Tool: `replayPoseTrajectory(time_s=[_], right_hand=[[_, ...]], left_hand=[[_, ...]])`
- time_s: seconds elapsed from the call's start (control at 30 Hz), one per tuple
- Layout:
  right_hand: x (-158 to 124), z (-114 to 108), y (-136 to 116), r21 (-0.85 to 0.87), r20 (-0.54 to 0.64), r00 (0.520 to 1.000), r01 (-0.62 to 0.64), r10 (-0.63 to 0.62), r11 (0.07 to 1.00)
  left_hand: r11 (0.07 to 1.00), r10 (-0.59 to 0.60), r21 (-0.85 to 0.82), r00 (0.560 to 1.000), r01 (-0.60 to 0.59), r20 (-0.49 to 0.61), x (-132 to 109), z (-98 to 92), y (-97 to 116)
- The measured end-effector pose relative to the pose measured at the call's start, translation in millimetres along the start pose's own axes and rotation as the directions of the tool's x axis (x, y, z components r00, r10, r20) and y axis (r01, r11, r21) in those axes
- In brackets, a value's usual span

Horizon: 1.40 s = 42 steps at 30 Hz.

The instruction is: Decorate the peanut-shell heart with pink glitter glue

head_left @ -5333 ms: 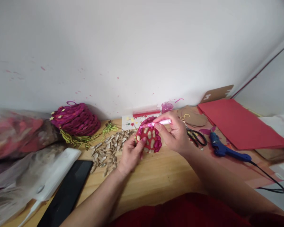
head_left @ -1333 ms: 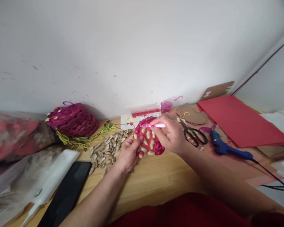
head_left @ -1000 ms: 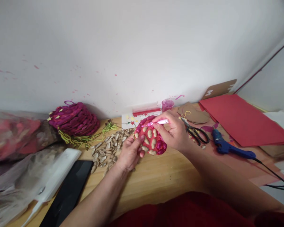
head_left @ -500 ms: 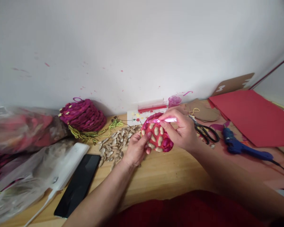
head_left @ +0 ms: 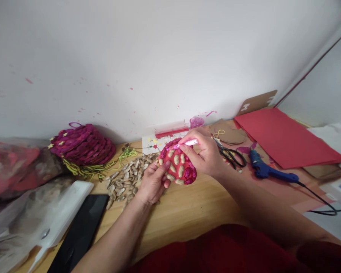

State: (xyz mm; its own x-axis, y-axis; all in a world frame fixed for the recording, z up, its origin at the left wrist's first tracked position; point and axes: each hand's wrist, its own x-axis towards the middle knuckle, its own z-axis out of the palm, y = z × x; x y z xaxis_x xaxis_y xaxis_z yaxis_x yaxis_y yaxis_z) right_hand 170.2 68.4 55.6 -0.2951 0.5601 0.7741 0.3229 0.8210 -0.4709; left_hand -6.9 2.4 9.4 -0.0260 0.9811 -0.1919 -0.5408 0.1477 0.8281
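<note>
A round red piece (head_left: 176,165) with several peanuts on its face and a glossy magenta rim is up off the wooden table. My left hand (head_left: 154,181) is closed on its lower left edge, thumb on the face. In my right hand (head_left: 202,151) is a white brush (head_left: 191,142), pinched between thumb and fingers. Its magenta tip touches the piece's upper rim. Peanut shells (head_left: 127,176) lie scattered beside my left hand.
Magenta woven bundle (head_left: 85,146) and plastic bags (head_left: 14,163) at left, with a white power strip (head_left: 65,212) and black phone (head_left: 79,231). Scissors (head_left: 233,156), blue glue gun (head_left: 269,171) and red sheets (head_left: 287,136) at right. White wall behind.
The view has turned to the right, so everything appears shifted left and more shows at the right edge. Both hands keep their holds, and the brush is still on the upper rim.
</note>
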Motion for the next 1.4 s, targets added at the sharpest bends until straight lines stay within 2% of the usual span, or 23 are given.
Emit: replayPoseTrajectory(time_s=[0.13,0.43,0.6,0.77,0.93,1.03,1.2,1.4], right_hand=[[0.9,-1.0,2.0,0.04,0.043,0.999,0.009,-0.011,0.999],[1.9,-3.4,5.5,0.053,0.037,0.999,-0.014,0.012,0.998],[2.7,-3.9,7.7,0.048,-0.029,1.0,0.009,-0.008,0.999],[2.1,-4.6,7.2,0.071,0.048,0.999,-0.023,0.02,0.997],[1.2,-4.0,6.0,0.018,-0.014,1.0,0.013,-0.012,1.0],[1.6,-3.5,6.0,0.085,0.027,1.0,0.005,-0.007,0.996],[2.6,-3.8,5.7,0.033,-0.006,1.0,0.004,-0.004,0.999],[2.5,-3.0,3.3,0.064,0.05,0.997,0.051,-0.055,0.997]], left_hand=[[1.0,-0.015,0.021,1.0,0.015,0.002,-0.4,0.5,0.4],[0.998,-0.054,0.039,0.999,0.054,-0.006,-1.3,0.4,1.3],[0.997,-0.069,0.044,0.998,0.069,0.01,-2.2,0.9,1.4],[0.996,-0.079,0.036,0.997,0.08,-0.015,-2.3,2.8,2.8],[0.996,-0.089,0.017,0.996,0.09,-0.015,-1.7,2.2,3.5],[0.995,-0.099,0.005,0.995,0.099,-0.007,-1.9,1.8,3.6],[0.994,-0.104,0.012,0.994,0.104,0.011,-2.1,1.6,3.1],[0.996,-0.093,0.006,0.996,0.093,0.006,-1.4,1.0,3.4]])
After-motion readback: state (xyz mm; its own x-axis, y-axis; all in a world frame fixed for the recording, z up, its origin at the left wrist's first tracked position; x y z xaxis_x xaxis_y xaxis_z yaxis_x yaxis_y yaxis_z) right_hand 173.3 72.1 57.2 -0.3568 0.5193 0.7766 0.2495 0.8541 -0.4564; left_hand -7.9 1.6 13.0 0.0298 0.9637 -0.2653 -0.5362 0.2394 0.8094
